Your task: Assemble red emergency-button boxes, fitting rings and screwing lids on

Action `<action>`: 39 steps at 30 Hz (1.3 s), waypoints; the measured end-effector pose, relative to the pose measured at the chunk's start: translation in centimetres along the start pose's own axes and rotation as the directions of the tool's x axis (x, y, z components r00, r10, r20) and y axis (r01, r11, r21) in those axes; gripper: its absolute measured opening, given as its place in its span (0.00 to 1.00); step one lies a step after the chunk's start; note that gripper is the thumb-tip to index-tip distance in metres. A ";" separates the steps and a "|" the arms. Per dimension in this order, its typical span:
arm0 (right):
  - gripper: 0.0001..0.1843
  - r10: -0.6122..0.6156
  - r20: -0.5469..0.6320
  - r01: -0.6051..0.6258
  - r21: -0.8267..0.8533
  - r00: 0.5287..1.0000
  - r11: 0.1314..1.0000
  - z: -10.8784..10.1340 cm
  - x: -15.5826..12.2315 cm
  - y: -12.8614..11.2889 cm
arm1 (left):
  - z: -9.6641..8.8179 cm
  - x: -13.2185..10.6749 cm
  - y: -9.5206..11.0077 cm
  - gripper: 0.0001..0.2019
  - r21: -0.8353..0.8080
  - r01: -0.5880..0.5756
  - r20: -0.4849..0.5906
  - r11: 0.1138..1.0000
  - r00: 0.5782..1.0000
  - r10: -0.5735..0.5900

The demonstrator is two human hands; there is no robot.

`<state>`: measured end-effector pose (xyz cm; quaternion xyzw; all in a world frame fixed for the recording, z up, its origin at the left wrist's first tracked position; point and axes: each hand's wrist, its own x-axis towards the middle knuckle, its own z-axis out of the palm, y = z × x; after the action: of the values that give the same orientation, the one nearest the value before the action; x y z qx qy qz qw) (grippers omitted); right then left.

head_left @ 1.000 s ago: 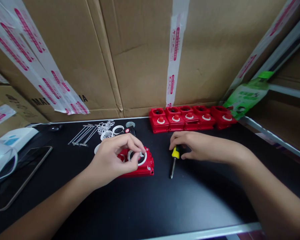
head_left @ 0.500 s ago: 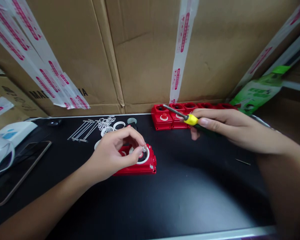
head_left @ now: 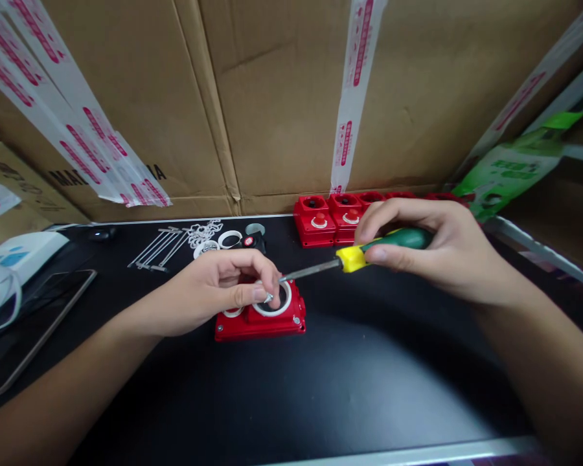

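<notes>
My right hand is closed round a screwdriver with a green and yellow handle. Its steel shaft points left, the tip beside the fingertips of my left hand. Between thumb and fingers, my left hand pinches a small silvery metal piece, too small to name exactly. Just beneath these fingertips lies a red housing with a white ring round its dark round opening. Screw heads show at the housing's corners. The left hand covers part of its upper left side.
Several red housings stand in a row by the cardboard wall. Back left lie metal rods, a white chain, white rings and a black part. A phone lies left, a green bottle right.
The screwdriver has swung down and left, bringing its tip to my left fingertips. My left hand still pinches the small metal piece over the red housing.
</notes>
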<state>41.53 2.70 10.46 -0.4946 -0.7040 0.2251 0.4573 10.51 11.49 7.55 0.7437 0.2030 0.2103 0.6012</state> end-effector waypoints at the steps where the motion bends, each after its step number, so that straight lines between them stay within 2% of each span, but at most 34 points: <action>1: 0.14 -0.005 0.022 0.005 -0.001 1.000 1.000 0.2 0.0 -0.1 | -0.1 0.0 0.1 0.10 -0.002 0.004 0.007 1.000 1.000 -0.004; 7: 0.14 0.017 0.068 -0.018 0.017 0.998 1.000 0.8 0.1 -0.2 | -0.4 0.0 0.0 0.16 0.036 -0.014 -0.015 0.999 1.000 0.015; 17: 0.14 0.002 0.083 -0.005 0.036 0.997 0.999 1.0 0.0 -0.2 | -0.6 -0.2 -0.5 0.13 0.023 -0.001 -0.027 1.000 1.000 0.002; 26: 0.13 -0.028 0.127 0.021 0.057 0.992 0.998 0.8 0.1 -0.1 | -0.8 -0.3 -0.4 0.10 -0.109 0.061 0.050 0.992 0.997 -0.055; 32: 0.12 -0.007 0.113 -0.004 0.096 0.994 0.995 0.9 0.1 0.0 | -0.9 -0.2 -0.7 0.13 -0.144 0.046 0.026 0.989 0.999 -0.043; 39: 0.13 0.034 0.130 -0.052 0.136 0.991 0.989 1.2 0.3 0.0 | -0.9 -0.1 -1.6 0.10 -0.304 0.009 0.070 0.953 0.997 0.013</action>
<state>40.50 3.11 9.99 -0.4613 -0.7036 0.3144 0.4397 9.88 12.50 6.17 0.6496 0.1461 0.2132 0.7150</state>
